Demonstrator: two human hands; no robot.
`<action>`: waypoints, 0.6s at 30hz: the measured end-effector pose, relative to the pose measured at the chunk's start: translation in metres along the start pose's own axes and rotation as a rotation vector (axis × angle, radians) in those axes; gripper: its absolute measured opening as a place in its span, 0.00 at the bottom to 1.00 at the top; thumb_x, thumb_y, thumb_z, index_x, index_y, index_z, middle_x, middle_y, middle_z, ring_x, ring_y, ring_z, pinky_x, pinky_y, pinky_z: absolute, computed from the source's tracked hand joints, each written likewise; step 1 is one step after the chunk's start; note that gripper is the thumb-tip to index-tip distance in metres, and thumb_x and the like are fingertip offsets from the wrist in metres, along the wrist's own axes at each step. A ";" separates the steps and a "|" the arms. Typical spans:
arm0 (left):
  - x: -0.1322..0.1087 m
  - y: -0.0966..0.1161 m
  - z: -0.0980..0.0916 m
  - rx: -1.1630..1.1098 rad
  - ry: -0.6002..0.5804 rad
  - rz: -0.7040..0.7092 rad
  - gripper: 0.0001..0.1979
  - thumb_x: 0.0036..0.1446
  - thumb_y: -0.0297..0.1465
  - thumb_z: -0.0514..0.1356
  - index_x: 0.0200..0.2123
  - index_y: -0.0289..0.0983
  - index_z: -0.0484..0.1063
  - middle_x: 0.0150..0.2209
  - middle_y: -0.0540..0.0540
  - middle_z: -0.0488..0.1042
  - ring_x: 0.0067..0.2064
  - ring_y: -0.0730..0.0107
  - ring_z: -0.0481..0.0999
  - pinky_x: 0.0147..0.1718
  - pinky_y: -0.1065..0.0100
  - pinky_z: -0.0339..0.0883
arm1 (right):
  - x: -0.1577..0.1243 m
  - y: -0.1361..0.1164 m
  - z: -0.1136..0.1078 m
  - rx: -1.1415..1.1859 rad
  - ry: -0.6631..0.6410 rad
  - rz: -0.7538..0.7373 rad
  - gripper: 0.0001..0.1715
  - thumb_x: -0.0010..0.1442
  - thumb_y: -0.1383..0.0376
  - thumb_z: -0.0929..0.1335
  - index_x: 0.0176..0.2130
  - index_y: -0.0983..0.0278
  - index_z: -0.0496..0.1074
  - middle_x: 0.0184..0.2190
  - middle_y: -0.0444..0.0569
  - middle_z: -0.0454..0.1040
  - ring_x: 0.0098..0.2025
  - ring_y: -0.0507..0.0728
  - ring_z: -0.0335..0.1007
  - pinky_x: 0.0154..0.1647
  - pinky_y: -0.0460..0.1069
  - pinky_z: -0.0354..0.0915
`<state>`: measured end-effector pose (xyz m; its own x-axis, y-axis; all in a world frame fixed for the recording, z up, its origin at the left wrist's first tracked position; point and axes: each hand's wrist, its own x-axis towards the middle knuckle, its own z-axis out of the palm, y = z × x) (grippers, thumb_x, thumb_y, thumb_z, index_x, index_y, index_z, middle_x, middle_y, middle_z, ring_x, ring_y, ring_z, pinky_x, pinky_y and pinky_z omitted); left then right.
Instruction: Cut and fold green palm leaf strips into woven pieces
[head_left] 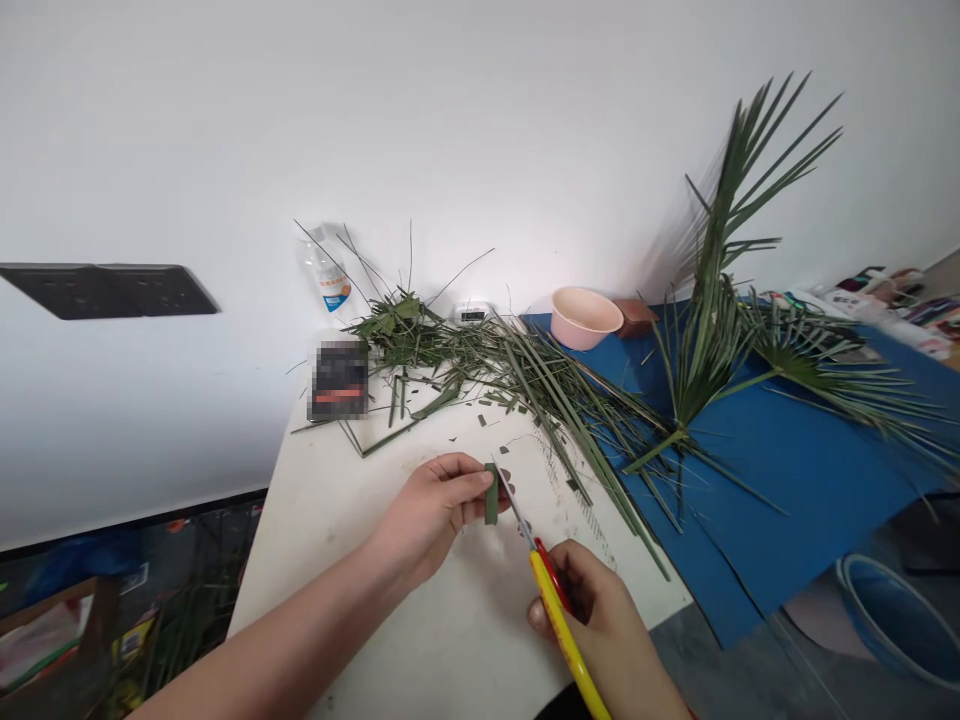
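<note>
Between the thumb and fingers of my left hand [450, 500] is a short green strip of palm leaf [491, 497], held upright above the white table [390, 620]. My right hand [596, 610] grips a pair of scissors [551, 600] with yellow and red handles. The scissor blades point up and left, with their tips beside the top of the strip. Whether the blades touch the leaf I cannot tell. Small cut leaf pieces [517, 404] lie scattered on the table beyond my hands.
A pile of leaf strips [420, 340] spreads along the back, near a clear bottle [328, 275] and a small digital display [472, 314]. A pink bowl [585, 318] and fan palm leaves [705, 370] rest on the blue surface [810, 470]. A blue-rimmed tub [892, 620] stands lower right.
</note>
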<state>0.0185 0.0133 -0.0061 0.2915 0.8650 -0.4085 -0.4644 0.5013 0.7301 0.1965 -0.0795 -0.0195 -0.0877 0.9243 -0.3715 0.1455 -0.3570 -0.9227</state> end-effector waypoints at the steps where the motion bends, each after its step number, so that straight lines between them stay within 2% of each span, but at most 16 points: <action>1: 0.000 0.000 0.000 0.004 0.009 0.001 0.08 0.45 0.27 0.69 0.25 0.34 0.71 0.30 0.41 0.81 0.34 0.60 0.80 0.38 0.60 0.70 | 0.000 0.001 0.000 -0.010 0.008 -0.002 0.11 0.49 0.67 0.71 0.29 0.63 0.63 0.22 0.38 0.58 0.26 0.50 0.52 0.25 0.45 0.49; 7: 0.000 -0.001 0.000 0.030 0.013 0.013 0.08 0.45 0.28 0.69 0.25 0.33 0.71 0.30 0.41 0.80 0.32 0.61 0.79 0.36 0.61 0.69 | 0.001 0.002 0.001 -0.032 0.007 0.011 0.11 0.49 0.65 0.71 0.29 0.63 0.63 0.23 0.38 0.57 0.27 0.50 0.52 0.26 0.46 0.49; 18: 0.000 -0.001 -0.002 0.047 -0.002 0.021 0.07 0.46 0.28 0.69 0.25 0.33 0.72 0.27 0.43 0.79 0.32 0.61 0.79 0.37 0.60 0.69 | 0.000 0.006 -0.001 -0.068 0.003 0.009 0.11 0.50 0.63 0.71 0.29 0.63 0.64 0.23 0.38 0.58 0.26 0.50 0.52 0.25 0.45 0.50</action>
<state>0.0178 0.0129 -0.0078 0.2836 0.8753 -0.3916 -0.4304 0.4811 0.7637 0.1982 -0.0812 -0.0250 -0.0833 0.9215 -0.3793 0.2129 -0.3554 -0.9101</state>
